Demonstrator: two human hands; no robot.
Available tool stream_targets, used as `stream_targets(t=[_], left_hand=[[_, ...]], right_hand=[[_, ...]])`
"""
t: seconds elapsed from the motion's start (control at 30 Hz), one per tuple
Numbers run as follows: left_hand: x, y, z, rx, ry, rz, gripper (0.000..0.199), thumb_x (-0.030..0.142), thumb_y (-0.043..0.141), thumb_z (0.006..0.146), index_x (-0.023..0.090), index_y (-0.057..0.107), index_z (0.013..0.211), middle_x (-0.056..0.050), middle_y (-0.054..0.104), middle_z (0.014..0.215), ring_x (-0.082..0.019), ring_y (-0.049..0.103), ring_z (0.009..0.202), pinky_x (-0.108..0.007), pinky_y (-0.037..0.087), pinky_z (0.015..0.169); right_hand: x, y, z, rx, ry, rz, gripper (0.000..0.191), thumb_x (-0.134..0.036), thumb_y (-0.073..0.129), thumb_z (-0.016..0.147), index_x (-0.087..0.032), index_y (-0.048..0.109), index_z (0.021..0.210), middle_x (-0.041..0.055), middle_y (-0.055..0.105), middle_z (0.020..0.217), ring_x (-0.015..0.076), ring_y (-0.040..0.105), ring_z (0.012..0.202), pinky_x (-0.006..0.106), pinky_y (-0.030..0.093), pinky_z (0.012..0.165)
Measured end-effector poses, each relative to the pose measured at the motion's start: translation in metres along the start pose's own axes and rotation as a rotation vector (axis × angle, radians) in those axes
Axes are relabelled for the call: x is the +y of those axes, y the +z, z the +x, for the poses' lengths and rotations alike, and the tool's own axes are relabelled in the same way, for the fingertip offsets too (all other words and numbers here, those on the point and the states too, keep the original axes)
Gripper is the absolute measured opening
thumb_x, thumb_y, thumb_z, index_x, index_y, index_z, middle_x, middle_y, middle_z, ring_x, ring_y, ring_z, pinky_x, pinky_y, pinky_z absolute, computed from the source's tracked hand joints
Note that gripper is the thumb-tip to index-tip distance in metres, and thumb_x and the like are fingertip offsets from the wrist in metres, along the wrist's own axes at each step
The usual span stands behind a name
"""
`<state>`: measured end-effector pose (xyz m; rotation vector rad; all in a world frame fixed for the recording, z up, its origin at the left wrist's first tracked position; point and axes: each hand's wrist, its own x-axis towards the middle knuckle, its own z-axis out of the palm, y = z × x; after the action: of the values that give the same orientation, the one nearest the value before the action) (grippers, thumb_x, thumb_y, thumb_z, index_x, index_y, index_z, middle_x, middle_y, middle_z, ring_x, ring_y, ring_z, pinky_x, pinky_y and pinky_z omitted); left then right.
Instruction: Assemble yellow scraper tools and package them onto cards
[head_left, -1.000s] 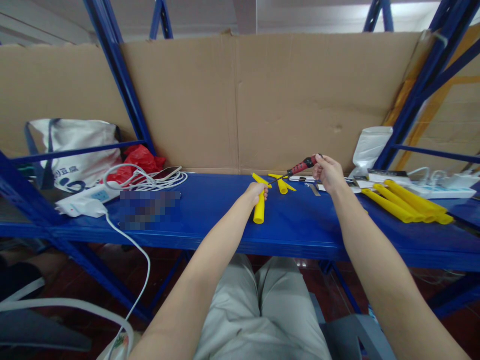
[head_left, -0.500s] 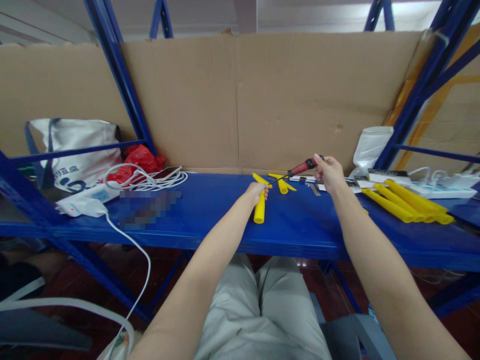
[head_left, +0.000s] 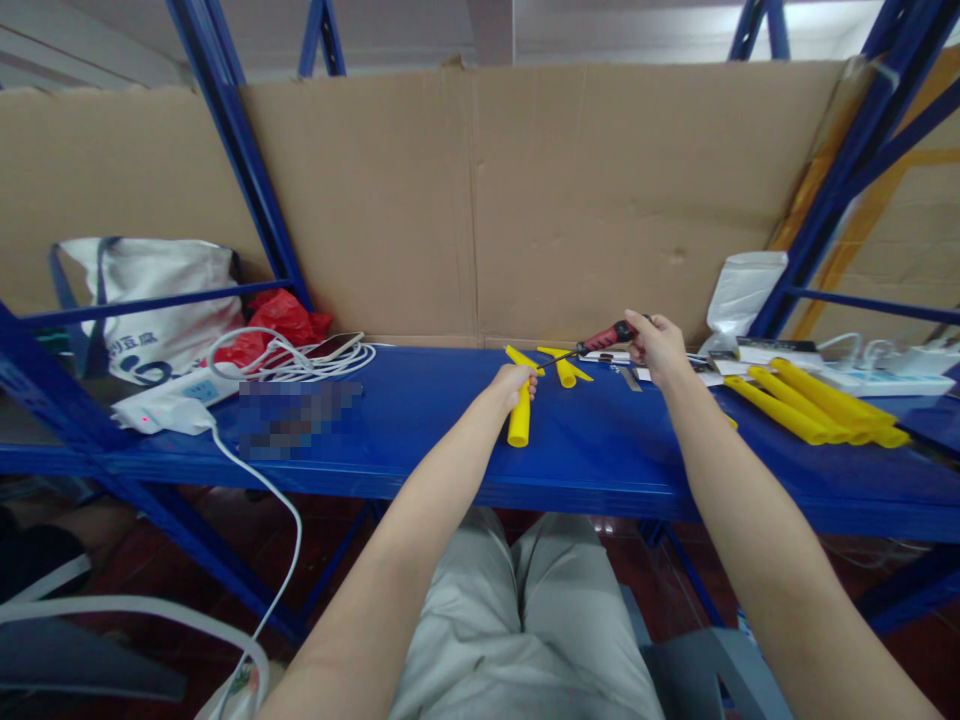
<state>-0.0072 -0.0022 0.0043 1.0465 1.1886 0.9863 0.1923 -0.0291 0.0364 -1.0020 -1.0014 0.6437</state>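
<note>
My left hand (head_left: 515, 385) is closed around a yellow plastic piece (head_left: 518, 428) whose tube end points toward me on the blue shelf top. My right hand (head_left: 658, 345) grips the end of a red and black screwdriver (head_left: 604, 341). The screwdriver's thin shaft slants down to the left, and its tip meets the yellow piece at my left fingers; the exact contact is hidden. Just behind and to the right lies another branched yellow piece (head_left: 565, 373). A small flat metal strip (head_left: 630, 379) rests below my right hand.
Several yellow tubes (head_left: 821, 405) lie at the right, by a white power strip (head_left: 885, 380). At the left are another power strip (head_left: 176, 405), coiled white cables (head_left: 337, 362), a red bag (head_left: 281, 318) and a cloth bag (head_left: 157, 300). Cardboard (head_left: 555, 200) walls the back.
The screwdriver's handle has turned slightly in my right hand, which has shifted very little. My left hand and the yellow piece stay in place.
</note>
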Motion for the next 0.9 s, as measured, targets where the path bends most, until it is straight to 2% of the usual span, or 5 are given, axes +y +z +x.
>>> stream_targets(t=[0.27,0.57,0.9], left_hand=[[0.0012,0.0006,-0.0027,-0.010,0.010,0.031,0.014,0.003,0.044,0.082,0.011,0.055,0.079,0.006,0.040,0.042,-0.006,0.035,0.034,-0.018,0.029,0.041],[0.0026,0.0008,-0.0063,-0.038,0.026,-0.021,0.017,0.001,0.046,0.082,0.014,0.049,0.070,0.006,0.040,0.043,-0.005,0.033,0.034,-0.018,0.027,0.040],[0.0034,0.0021,-0.0081,-0.026,0.021,-0.023,0.019,0.002,0.046,0.082,0.015,0.046,0.068,0.006,0.040,0.043,-0.005,0.033,0.033,-0.018,0.028,0.039]], right_hand=[[-0.0006,0.0015,0.0000,0.014,-0.018,-0.004,0.041,-0.038,0.072,0.065,-0.023,0.034,0.063,-0.0115,0.033,0.040,0.0039,0.031,0.029,0.017,0.024,0.027],[-0.0025,0.0022,0.0014,0.177,-0.038,-0.009,0.034,-0.028,0.062,0.073,-0.024,0.030,0.061,-0.0089,0.039,0.045,0.0048,0.031,0.029,0.020,0.023,0.026],[-0.0040,0.0028,-0.0024,0.118,0.023,-0.126,0.031,-0.026,0.059,0.073,-0.024,0.031,0.060,-0.0073,0.037,0.039,0.0082,0.035,0.030,0.020,0.022,0.027]])
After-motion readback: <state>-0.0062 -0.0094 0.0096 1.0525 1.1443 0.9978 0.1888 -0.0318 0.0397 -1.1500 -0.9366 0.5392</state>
